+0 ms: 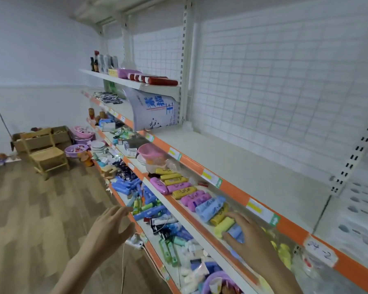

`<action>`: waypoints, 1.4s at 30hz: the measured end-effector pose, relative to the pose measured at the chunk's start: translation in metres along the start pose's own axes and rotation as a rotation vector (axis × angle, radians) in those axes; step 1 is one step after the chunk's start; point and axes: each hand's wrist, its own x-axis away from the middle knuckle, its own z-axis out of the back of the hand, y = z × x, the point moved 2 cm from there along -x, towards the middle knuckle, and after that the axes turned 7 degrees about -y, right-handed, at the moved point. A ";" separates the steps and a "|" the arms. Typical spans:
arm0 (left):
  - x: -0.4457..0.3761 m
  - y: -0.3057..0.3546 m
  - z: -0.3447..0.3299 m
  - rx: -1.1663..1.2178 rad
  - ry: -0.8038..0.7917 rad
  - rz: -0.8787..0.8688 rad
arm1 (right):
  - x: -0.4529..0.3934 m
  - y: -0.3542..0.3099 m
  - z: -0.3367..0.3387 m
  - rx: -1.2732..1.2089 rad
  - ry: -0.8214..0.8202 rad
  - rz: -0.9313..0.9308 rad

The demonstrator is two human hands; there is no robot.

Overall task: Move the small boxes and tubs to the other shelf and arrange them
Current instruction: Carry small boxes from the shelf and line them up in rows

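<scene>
Blue box (235, 232) lies half hidden under the right hand's (250, 236) curled fingers, its grip unclear, yellow boxes (222, 221) just beyond, while the left hand (111, 224) hovers spread and empty.

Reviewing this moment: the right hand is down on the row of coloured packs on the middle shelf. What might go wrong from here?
1. The right hand covers a blue pack wedged against a yellow pack; lifting one may drag its neighbour.
2. The packs lie tightly along the shelf's front lip, so a nudged one could tip onto the cluttered lower shelf.
3. The left hand hovers open, supporting nothing.
</scene>
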 end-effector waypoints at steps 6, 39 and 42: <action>-0.092 -0.027 -0.008 0.009 0.012 -0.008 | -0.112 0.005 0.005 0.017 0.056 0.057; -0.710 -0.095 -0.114 0.208 -0.382 -0.285 | -0.654 0.086 -0.010 -0.124 0.104 -0.216; -0.742 -0.096 -0.142 0.259 -0.433 -0.317 | -0.700 0.093 -0.027 -0.060 0.097 -0.245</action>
